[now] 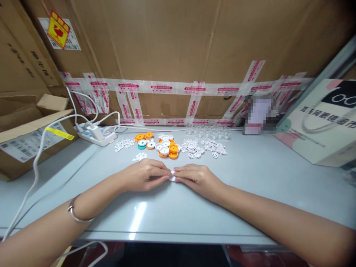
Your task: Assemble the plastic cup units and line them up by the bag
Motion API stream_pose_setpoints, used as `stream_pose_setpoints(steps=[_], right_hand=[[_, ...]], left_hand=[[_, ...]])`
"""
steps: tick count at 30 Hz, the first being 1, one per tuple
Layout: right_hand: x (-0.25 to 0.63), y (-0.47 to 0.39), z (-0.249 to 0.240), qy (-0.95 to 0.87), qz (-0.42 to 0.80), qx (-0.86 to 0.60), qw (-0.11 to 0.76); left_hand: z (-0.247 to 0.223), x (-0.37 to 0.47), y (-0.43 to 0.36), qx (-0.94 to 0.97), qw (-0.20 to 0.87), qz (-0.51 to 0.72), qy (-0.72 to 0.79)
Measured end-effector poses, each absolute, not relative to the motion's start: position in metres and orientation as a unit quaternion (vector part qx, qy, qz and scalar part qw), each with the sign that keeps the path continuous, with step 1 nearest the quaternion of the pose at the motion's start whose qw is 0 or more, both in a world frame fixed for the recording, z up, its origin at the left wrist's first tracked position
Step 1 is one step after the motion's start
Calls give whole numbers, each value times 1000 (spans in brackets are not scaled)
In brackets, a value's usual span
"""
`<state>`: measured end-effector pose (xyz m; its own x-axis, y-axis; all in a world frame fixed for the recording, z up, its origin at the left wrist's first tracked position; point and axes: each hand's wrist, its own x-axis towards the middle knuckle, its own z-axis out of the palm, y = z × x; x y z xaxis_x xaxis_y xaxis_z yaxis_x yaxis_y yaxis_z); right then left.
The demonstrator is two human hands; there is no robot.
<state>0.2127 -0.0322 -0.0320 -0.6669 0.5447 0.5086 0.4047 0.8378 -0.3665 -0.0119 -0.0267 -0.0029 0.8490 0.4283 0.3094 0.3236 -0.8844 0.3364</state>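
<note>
Between the fingertips of both hands, just above the table, is a small white plastic disc [172,176], partly hidden by the fingers. My left hand [150,175] pinches its left side, and my right hand [197,178] grips the right side. Behind the hands lie stacked orange discs [173,148] and white discs [164,151], with a teal disc [141,147] among them. Small white caps [139,157] are scattered behind my left hand. White cut-out plastic pieces [191,148] lie in piles beyond my right hand.
Clear plastic cups or rings [208,131] stand along the back. A power strip [97,136] with white cables is at left, beside an open cardboard box [30,141]. A phone-like object [258,115], blurred, leans at the back right near a paper bag [319,126]. Large cardboard [172,44] walls the back.
</note>
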Motion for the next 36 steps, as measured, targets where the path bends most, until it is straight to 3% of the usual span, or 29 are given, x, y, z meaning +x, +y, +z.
stream_pose_setpoints(steps=[18, 30, 36], right_hand=[[210, -32, -32, -900, 142, -280, 303], [207, -26, -31, -895, 154, -291, 299], [206, -30, -29, -890, 173, -282, 314]], left_hand=[[-4, -12, -29, 960, 90, 162, 209], [-4, -16, -22, 971, 1, 137, 196], [2, -19, -27, 962, 25, 165, 218]])
